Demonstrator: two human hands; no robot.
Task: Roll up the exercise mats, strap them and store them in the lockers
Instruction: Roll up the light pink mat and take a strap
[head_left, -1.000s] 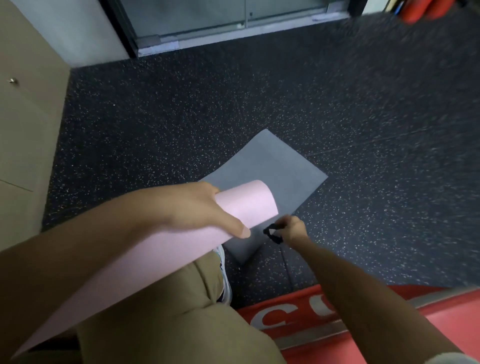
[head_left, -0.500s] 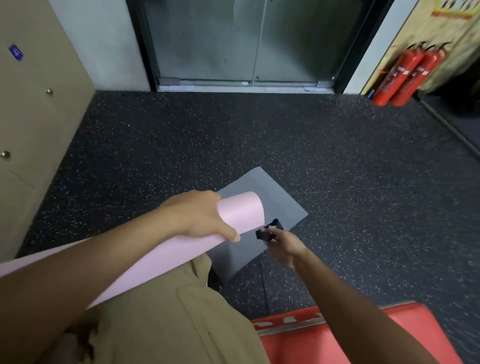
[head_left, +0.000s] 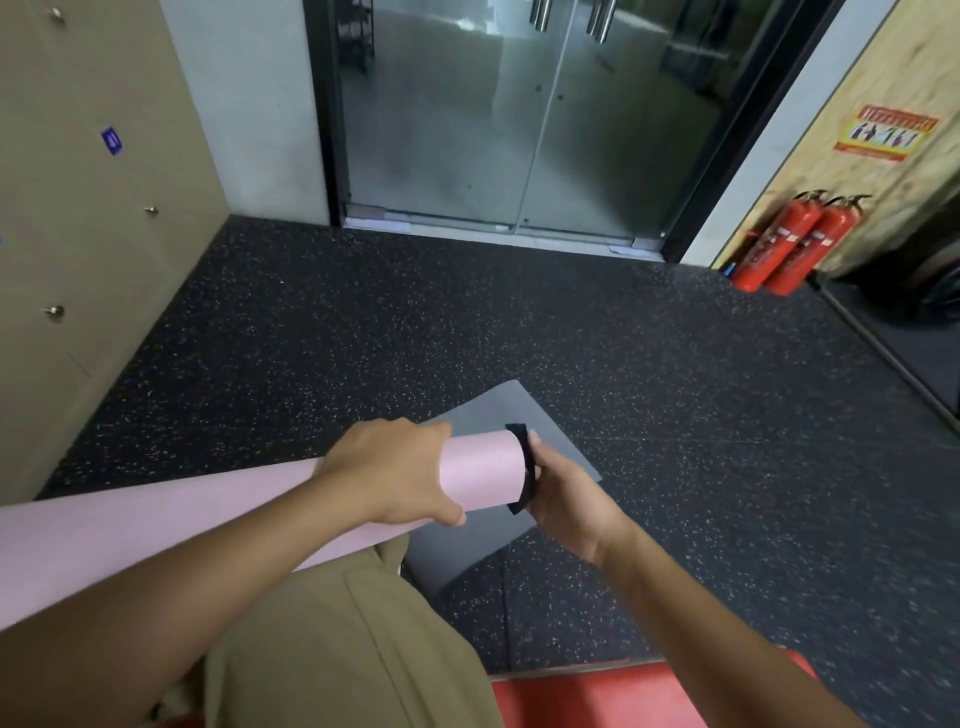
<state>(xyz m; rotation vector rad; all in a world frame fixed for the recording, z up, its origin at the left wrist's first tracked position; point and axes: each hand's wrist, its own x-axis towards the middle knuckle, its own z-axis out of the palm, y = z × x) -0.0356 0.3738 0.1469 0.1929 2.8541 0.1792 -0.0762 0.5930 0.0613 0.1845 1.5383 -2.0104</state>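
Pink mat roll (head_left: 480, 473) looks light, springy; left hand (head_left: 387, 475) wraps its far end, right hand (head_left: 563, 499) pinches black strap (head_left: 525, 467).

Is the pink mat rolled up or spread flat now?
Rolled up. The pink mat forms a tube gripped by the left hand, while the right hand holds a black strap at its end.
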